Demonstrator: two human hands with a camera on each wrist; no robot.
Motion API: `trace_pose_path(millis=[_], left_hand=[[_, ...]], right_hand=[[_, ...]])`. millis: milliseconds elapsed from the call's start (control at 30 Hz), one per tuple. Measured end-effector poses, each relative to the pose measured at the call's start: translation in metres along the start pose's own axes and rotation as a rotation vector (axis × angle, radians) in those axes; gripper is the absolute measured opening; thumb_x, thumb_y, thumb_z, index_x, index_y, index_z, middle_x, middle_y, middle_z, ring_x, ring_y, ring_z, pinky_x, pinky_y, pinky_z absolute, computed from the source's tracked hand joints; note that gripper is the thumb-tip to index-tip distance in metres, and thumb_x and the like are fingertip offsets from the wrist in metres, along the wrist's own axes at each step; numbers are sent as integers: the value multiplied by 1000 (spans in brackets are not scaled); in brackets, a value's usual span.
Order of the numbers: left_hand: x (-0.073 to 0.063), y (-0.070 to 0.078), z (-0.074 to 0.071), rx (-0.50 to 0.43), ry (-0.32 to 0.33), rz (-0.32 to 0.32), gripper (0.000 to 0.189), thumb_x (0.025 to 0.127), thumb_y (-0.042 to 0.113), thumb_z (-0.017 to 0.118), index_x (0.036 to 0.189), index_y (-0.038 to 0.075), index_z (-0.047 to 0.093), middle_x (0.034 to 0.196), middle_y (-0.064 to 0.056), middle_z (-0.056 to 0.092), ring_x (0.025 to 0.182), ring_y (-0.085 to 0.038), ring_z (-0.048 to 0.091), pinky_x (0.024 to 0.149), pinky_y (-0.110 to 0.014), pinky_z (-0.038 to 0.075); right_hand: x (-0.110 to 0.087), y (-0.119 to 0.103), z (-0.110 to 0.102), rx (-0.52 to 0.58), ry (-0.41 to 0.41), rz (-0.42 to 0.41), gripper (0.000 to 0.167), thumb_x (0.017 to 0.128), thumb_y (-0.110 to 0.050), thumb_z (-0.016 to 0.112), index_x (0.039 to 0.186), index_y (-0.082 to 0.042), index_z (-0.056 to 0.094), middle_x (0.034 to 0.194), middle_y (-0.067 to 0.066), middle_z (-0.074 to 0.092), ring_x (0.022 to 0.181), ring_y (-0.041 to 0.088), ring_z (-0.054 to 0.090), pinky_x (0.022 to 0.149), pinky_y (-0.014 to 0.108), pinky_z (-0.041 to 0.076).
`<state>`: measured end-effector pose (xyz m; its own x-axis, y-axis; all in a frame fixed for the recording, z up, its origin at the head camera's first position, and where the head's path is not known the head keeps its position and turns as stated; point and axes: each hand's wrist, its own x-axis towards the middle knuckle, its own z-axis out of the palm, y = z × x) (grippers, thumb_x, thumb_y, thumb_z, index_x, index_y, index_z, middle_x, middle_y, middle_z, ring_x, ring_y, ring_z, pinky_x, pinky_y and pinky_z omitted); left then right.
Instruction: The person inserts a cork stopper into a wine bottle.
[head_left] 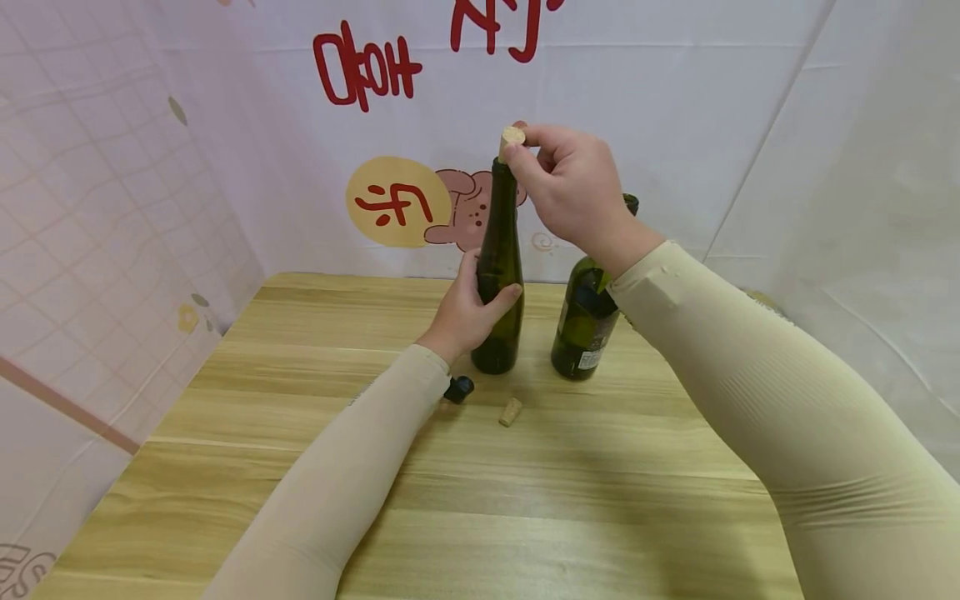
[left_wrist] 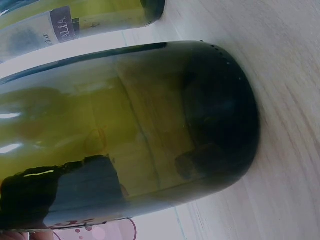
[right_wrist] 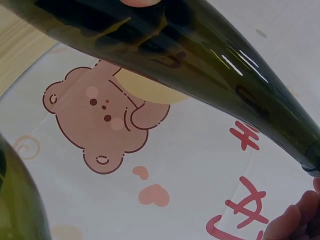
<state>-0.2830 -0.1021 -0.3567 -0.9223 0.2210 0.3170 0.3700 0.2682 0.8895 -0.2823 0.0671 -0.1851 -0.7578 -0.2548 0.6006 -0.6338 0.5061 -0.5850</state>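
A slim dark green wine bottle (head_left: 498, 333) stands upright on the table, and my left hand (head_left: 472, 308) grips it round the middle. At its mouth, a pale cork (head_left: 512, 138) is pinched between the thumb and fingers of my right hand (head_left: 573, 179). The cork's lower end is right at the bottle's rim. In the left wrist view the lower part of the bottle (left_wrist: 150, 130) fills most of the picture. From the right wrist, the neck (right_wrist: 260, 90) runs down to the right, with my right fingertips (right_wrist: 285, 225) beside its mouth.
A second green bottle (head_left: 581, 333), with a label, stands right of the first, partly behind my right forearm. On the table nearer me lie another cork (head_left: 511, 412) and a small black object (head_left: 460, 389) beside my left sleeve. A printed white cloth (head_left: 637, 75) hangs behind the table.
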Motion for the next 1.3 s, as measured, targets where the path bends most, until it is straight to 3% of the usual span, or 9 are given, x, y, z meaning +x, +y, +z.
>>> trace_pose_path(millis=[300, 567, 667, 900, 1033, 1300], left_hand=[[-1, 0, 0, 6, -3, 16, 70, 98, 57, 67, 150, 25, 33, 134, -8, 60, 120, -27, 63, 108, -54, 51], [0, -2, 0, 1, -2, 3, 69, 99, 54, 68, 150, 25, 33, 135, -8, 60, 120, -26, 63, 108, -54, 51], [0, -2, 0, -7, -3, 2, 68, 99, 53, 69, 150, 26, 33, 135, -8, 60, 120, -26, 63, 108, -54, 51], [0, -2, -1, -17, -5, 0, 68, 99, 53, 69, 151, 26, 33, 135, -7, 59, 120, -25, 63, 108, -53, 51], [0, -2, 0, -3, -6, -4, 70, 99, 55, 68, 151, 27, 32, 136, -7, 60, 121, -26, 63, 109, -55, 50], [0, -2, 0, 0, -3, 0, 68, 100, 53, 68, 151, 27, 32, 135, -7, 60, 121, -26, 64, 109, -55, 50]], right_hand=[[1, 1, 1, -15, -20, 34, 29, 107, -35, 59, 121, -18, 79, 57, -7, 55, 53, 15, 52, 49, 30, 34], [2, 1, 1, -24, -44, 68, 31, 107, -37, 59, 116, -16, 79, 57, -7, 57, 47, 14, 44, 48, 29, 31], [3, 1, 1, -13, -50, 84, 31, 107, -37, 59, 116, -16, 79, 58, -7, 57, 47, 15, 42, 47, 30, 31], [4, 1, 3, 80, -53, 118, 33, 105, -35, 62, 129, -16, 74, 67, -7, 63, 55, 17, 54, 53, 30, 37], [3, 0, 4, 103, -48, 117, 31, 105, -34, 63, 125, -14, 75, 64, -6, 60, 58, 17, 56, 54, 31, 38], [2, 0, 5, 111, -39, 121, 29, 105, -32, 63, 124, -14, 76, 63, -6, 57, 53, 16, 47, 50, 31, 35]])
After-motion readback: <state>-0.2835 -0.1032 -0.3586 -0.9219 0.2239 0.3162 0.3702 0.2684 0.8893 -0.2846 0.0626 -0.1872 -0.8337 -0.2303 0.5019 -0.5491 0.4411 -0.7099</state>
